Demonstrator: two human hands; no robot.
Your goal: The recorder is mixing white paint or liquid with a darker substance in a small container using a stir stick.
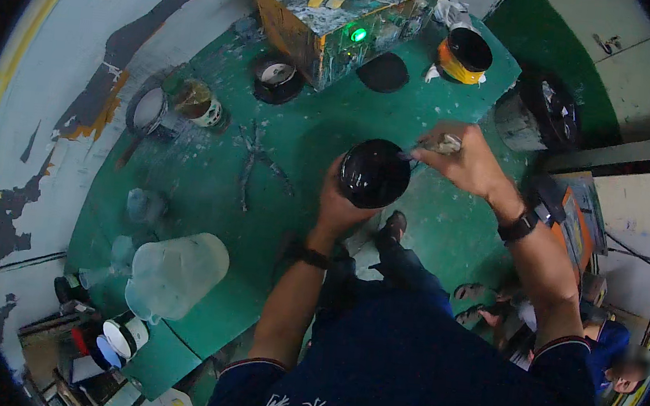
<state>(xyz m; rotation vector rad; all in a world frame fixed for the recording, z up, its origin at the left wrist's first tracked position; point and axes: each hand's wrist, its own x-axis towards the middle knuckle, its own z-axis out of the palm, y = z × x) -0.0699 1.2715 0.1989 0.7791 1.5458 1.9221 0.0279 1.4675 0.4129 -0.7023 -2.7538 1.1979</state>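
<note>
My left hand [337, 206] is wrapped round a round pot [375, 173] of glossy black liquid, tilted a little so that its open top faces me. In my right hand [468, 163], fingers closed, is a small slim tool with a pale, stained handle [448, 144]. Its narrow tip meets the right side of the pot's rim; whether it is a brush or a scraper I cannot tell. Beyond the pot, a black round patch or lid [383, 72] lies on the green table [313, 127].
A stained metal box [341, 36] with a lit green button stands at the back. Around it are a yellow-wrapped pot [464, 56], a dark dish [278, 79], crossed sticks [253, 157] and a translucent jug [177, 275]. A bucket [537, 114] and another person [613, 344] are at the right.
</note>
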